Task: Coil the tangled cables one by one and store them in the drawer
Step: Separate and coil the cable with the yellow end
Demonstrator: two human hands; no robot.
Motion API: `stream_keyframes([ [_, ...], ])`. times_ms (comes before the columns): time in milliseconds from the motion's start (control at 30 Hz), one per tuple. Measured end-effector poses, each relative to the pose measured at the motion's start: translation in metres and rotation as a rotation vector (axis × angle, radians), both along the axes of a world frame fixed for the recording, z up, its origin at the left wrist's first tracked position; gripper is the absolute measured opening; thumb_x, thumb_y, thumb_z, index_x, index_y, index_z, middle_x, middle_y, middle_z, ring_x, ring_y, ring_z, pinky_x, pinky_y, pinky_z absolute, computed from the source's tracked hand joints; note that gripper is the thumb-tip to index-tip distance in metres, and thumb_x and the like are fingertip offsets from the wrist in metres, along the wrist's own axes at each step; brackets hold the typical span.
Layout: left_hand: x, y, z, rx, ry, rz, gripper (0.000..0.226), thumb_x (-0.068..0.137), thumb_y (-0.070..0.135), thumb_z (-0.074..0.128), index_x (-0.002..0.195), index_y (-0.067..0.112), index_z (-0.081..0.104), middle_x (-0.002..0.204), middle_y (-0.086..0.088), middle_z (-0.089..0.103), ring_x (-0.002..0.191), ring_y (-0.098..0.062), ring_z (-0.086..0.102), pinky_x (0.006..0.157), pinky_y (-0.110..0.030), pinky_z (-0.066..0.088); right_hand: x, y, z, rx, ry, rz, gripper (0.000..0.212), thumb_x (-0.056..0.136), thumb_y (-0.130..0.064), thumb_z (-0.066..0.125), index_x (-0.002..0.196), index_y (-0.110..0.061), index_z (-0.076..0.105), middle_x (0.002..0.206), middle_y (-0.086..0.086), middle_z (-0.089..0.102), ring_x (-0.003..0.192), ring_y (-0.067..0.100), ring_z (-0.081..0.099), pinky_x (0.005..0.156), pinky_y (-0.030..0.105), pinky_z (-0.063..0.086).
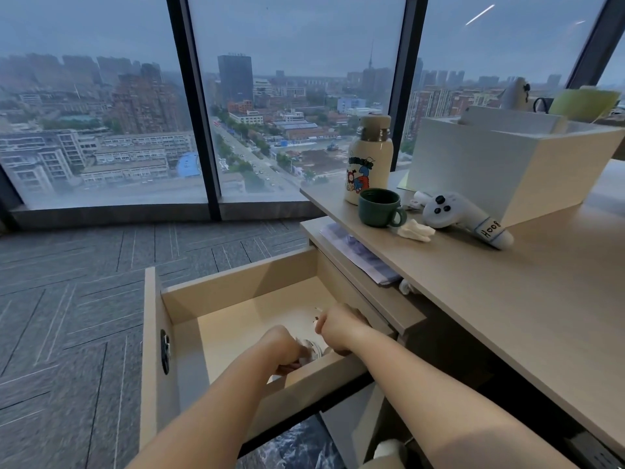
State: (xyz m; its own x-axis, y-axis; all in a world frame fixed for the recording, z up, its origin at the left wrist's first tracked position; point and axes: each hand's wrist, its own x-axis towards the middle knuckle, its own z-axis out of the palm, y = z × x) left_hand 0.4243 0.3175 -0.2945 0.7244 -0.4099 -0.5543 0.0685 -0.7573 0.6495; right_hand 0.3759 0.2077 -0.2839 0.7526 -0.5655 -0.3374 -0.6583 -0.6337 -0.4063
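Note:
A light wooden drawer [236, 286] stands pulled out beneath the desk, its pale floor showing. Both my hands reach down into it. My left hand [282, 350] has its fingers curled down near the drawer's near wall, gripping a pale coiled cable [309, 348] that shows blurred between the two hands. My right hand [338, 324] is fisted beside it, with a thin white cable end [317, 314] sticking out at its knuckles. The rest of the cable is hidden by my hands and the drawer wall.
The desk top [507, 299] carries a cream bottle [370, 159], a green mug [380, 208], a white controller [463, 214], a crumpled tissue [416, 231] and a white box [490, 164]. Papers [358, 255] lie on the shelf under it. Grey carpet [84, 282] lies left of the drawer.

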Motion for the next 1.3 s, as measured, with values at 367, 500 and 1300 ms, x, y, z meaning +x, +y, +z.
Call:
stream_keyframes([
  [367, 0.006, 0.012, 0.015, -0.038, -0.020, 0.042, 0.025, 0.094, 0.026, 0.057, 0.087, 0.003, 0.053, 0.099, -0.014, 0.065, 0.069, -0.019, 0.065, 0.065, -0.028, 0.058, -0.019, 0.008, 0.037, 0.066, -0.054, 0.075, 0.037, 0.087, -0.002, 0.038, 0.109, -0.008, 0.067, 0.108, 0.011, 0.065, 0.092, 0.029, 0.063, 0.080, 0.039, 0.057],
  [500, 0.001, 0.014, 0.042, -0.168, -0.118, 0.058, 0.020, 0.094, 0.023, 0.057, 0.100, 0.004, 0.060, 0.094, -0.012, 0.066, 0.070, -0.016, 0.064, 0.066, -0.027, 0.057, -0.030, 0.016, 0.058, 0.221, -0.188, 0.086, 0.032, 0.094, -0.009, 0.038, 0.116, -0.015, 0.061, 0.093, 0.001, 0.058, 0.080, 0.020, 0.056, 0.067, 0.032, 0.051],
  [1300, -0.380, -0.181, 0.191, -1.049, -0.054, -0.742, 0.011, 0.095, 0.013, 0.053, 0.093, 0.007, 0.061, 0.088, -0.010, 0.066, 0.075, -0.012, 0.062, 0.055, -0.012, 0.048, -0.439, -0.083, 0.185, -0.320, -1.078, -0.751, 0.009, 0.093, -0.021, 0.055, 0.093, -0.014, 0.061, 0.089, 0.001, 0.065, 0.084, 0.013, 0.062, 0.074, 0.022, 0.051],
])
